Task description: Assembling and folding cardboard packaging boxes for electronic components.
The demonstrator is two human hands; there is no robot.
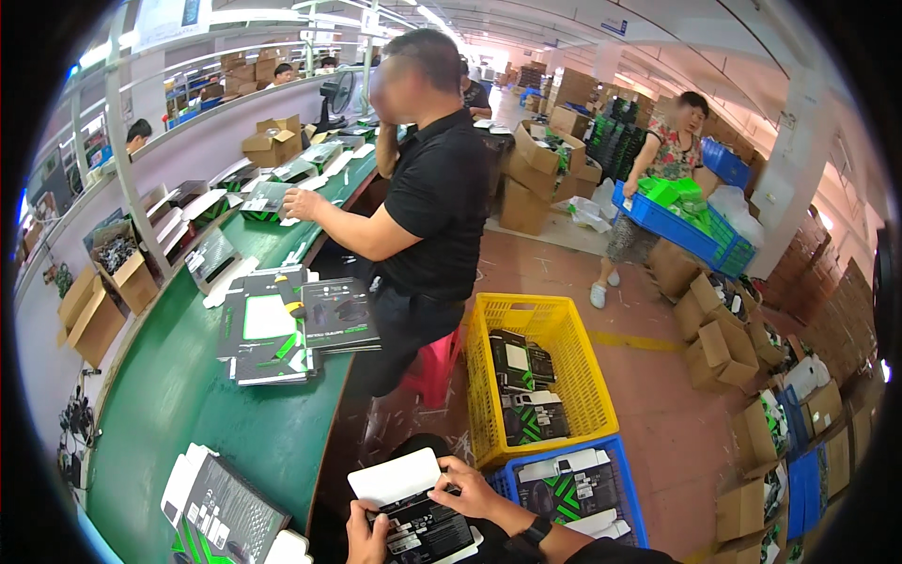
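Observation:
Low in the middle I hold a black printed carton (425,534) with a white flap (395,473) raised at its far end. My left hand (366,536) grips the carton's left side, the thumb over its edge. My right hand (467,489) pinches the edge by the flap from the right. To the left on the green bench lies a stack of black-and-green cartons (268,352). Nearer me, more unfolded cartons (225,508) with white flaps lie on the bench. A blue crate (637,493) with similar cartons is close to my right forearm.
Beyond the blue crate stands a yellow crate (573,343) holding black cartons. A co-worker in black (432,179) sits at the green bench (141,414) ahead. Another person carries a blue basket (672,230) of green packages. Brown boxes (719,357) line the right side.

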